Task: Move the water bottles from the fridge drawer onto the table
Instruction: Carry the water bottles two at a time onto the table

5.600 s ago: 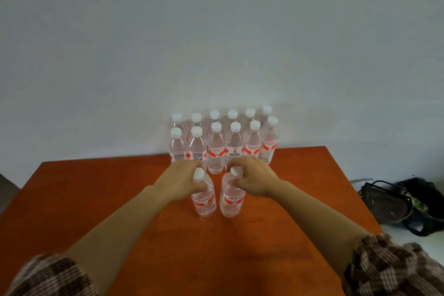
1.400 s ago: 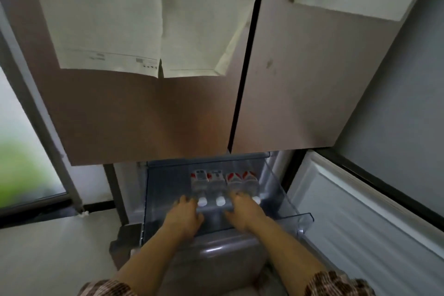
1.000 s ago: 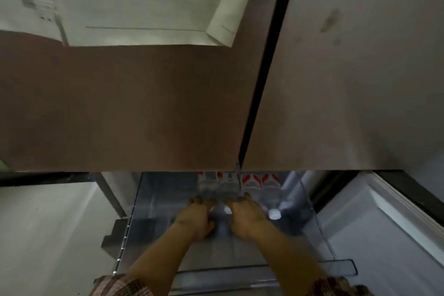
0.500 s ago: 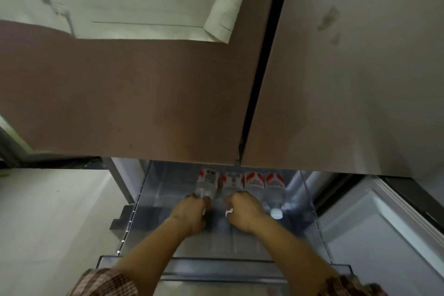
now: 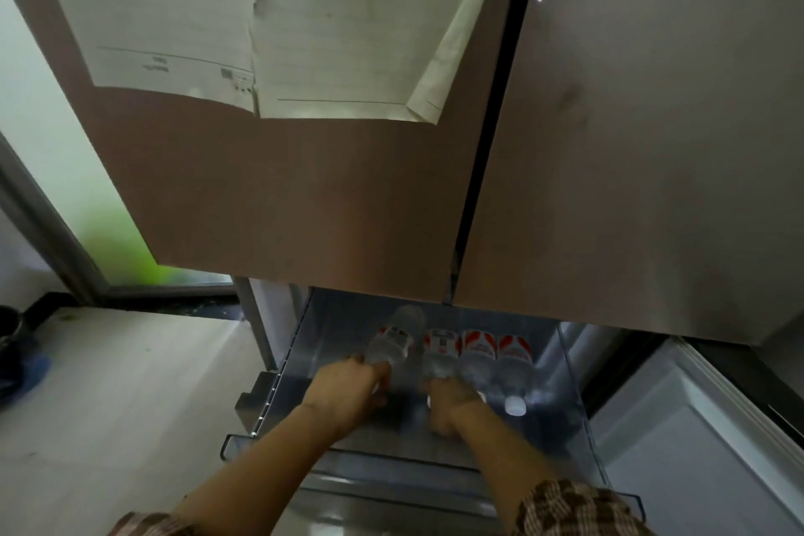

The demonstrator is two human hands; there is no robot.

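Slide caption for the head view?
Left hand grips the leftmost bottle, right hand its neighbour, in the open fridge drawer; two more bottles lie alongside.

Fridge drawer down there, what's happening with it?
A person is reaching into the open fridge drawer with both hands. The left hand grips the neck of one water bottle, which sits angled away from the row, and the right hand grips the neck of the bottle beside it. Two more bottles lie untouched to the right in the drawer.

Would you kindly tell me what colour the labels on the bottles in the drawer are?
Red and white; the bottle labels show best in the head view.
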